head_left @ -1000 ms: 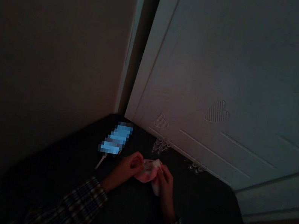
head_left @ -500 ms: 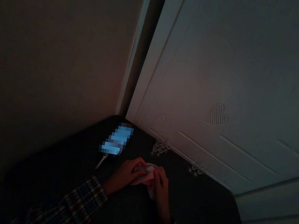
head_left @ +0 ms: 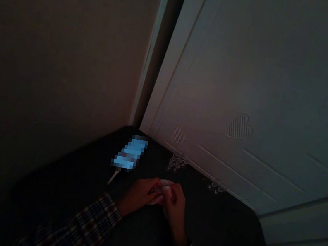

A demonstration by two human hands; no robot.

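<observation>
Between my two hands, low in the middle of the dim view, is a small pink and white cloth-like piece (head_left: pixel 166 191). My left hand (head_left: pixel 138 195) pinches its left side with bent fingers. On the right side, my right hand (head_left: pixel 176 210) has its fingers closed on the same piece. Folds and fingers hide part of it, and the dark makes its exact shape hard to tell. Both hands are just above the dark tabletop (head_left: pixel 138 240).
A lit phone (head_left: pixel 130 153) with a white cable (head_left: pixel 113 176) lies left of my hands. Small clear ring-like pieces (head_left: pixel 178 162) are clustered behind them, with several more (head_left: pixel 215 186) to the right. A white panel with hearts (head_left: pixel 253 79) stands along the back edge.
My fingers have shifted on the pink and white piece, which now looks more bunched up, with less hanging below my right hand. The view has moved slightly.
</observation>
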